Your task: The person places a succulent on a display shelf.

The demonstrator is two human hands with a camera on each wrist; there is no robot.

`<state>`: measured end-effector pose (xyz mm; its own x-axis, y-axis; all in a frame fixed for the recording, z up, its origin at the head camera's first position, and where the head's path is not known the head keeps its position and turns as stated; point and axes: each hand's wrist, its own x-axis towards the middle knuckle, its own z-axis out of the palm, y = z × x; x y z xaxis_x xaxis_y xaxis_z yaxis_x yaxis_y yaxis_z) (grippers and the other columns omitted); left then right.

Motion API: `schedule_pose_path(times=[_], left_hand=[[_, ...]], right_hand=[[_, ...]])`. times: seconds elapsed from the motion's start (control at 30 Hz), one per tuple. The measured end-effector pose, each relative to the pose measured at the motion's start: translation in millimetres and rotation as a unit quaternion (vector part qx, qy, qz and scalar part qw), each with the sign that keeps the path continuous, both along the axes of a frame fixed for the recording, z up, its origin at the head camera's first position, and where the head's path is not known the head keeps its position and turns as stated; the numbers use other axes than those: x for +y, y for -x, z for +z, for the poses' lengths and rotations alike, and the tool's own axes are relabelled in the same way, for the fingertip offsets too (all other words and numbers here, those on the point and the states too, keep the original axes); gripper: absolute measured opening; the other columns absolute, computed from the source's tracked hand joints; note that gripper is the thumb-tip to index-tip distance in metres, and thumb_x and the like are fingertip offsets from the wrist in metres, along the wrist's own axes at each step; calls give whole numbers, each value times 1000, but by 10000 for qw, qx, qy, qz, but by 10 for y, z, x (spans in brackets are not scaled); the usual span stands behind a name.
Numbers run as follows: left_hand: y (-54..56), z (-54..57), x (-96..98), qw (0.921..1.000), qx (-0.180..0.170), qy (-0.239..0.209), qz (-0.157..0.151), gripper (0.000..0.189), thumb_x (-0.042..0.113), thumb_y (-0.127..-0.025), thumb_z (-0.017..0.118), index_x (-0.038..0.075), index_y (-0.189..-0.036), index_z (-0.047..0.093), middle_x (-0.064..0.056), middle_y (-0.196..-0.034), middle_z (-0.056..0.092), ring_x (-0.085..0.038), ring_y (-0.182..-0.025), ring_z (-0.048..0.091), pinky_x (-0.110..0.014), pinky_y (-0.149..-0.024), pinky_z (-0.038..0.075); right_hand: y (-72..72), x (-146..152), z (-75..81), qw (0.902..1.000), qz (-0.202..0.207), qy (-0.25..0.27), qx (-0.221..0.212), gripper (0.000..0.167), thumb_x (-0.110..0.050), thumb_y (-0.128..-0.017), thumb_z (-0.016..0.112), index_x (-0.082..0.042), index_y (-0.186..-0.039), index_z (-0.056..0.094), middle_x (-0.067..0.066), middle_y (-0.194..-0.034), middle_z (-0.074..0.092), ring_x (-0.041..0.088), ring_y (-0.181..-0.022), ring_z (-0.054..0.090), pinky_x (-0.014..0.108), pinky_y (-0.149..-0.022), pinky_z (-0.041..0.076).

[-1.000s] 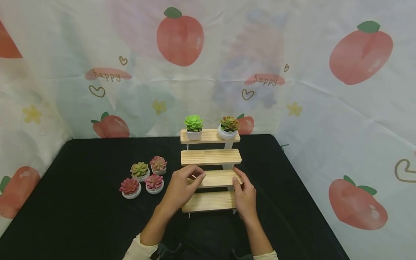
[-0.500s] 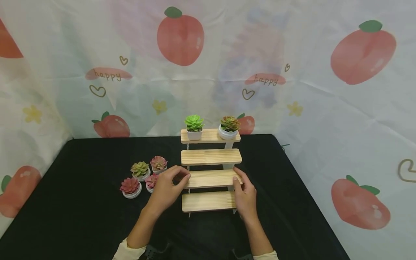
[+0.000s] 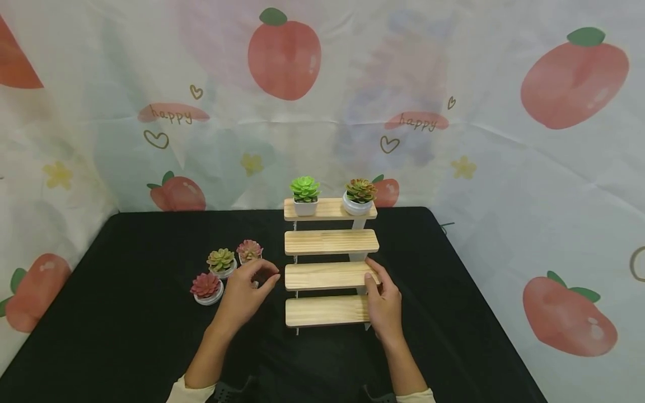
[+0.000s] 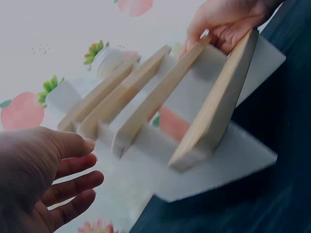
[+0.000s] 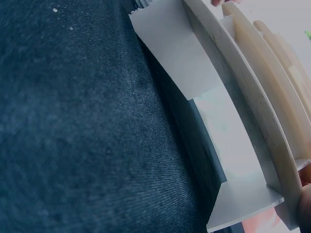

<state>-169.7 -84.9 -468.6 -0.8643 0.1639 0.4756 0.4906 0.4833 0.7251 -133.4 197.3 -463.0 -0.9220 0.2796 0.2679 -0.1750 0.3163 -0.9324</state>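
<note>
A four-tier wooden display shelf with white side supports stands in the middle of the table. My right hand grips the right end of its third board from the top, thumb over the board. To the left of the shelf, my left hand hovers with fingers loosely bent; the left wrist view shows nothing in that hand. Close by it are potted succulents: a red one, a yellow-green one and a pink one. The left hand covers most of another pot.
On the top board sit a bright green succulent in a square white pot and a reddish-green succulent in a round one. Black cloth covers the table. A fruit-print curtain hangs behind and at the sides.
My left hand has moved left, away from the shelf boards, and now overlaps the nearest pink succulent. The right hand keeps its grip on the shelf. The head view has shifted slightly.
</note>
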Motion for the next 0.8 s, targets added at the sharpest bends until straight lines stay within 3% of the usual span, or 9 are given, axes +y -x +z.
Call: schedule_pose_path(times=[0.13, 0.37, 0.53, 0.8], left_hand=[[-21, -35, -171, 9998, -62, -100, 180, 15, 1, -89, 81, 11, -97, 73, 1, -92, 69, -17, -82, 67, -42, -72, 60], [-98, -88, -508, 9973, 2, 2, 728, 17, -2, -86, 83, 6, -99, 76, 0, -93, 72, -15, -81, 68, -45, -70, 59], [-152, -98, -668, 9957, 21, 68, 928, 19, -1, -87, 83, 8, -102, 75, 0, -95, 71, -22, -84, 69, -41, -71, 58], [-214, -77, -830, 9907, 94, -112, 1353, 36, 0, -83, 87, 5, -114, 69, -9, -102, 67, -27, -85, 70, -30, -70, 60]], right_hand=[[3, -18, 0, 10000, 15, 33, -26, 36, -2, -107, 53, -3, -142, 61, 19, -143, 58, 30, -114, 59, 37, -86, 46], [181, 109, -402, 9999, 62, -16, 152, 35, -14, -108, 56, -18, -141, 64, 7, -142, 60, 24, -114, 60, 39, -87, 48], [170, 98, -342, 9999, -64, -68, 102, 35, -9, -108, 55, -14, -141, 64, 10, -141, 61, 26, -109, 60, 33, -81, 46], [15, -2, -20, 9999, -29, -69, 70, 35, -1, -106, 53, -1, -140, 62, 20, -140, 60, 30, -109, 59, 26, -80, 45]])
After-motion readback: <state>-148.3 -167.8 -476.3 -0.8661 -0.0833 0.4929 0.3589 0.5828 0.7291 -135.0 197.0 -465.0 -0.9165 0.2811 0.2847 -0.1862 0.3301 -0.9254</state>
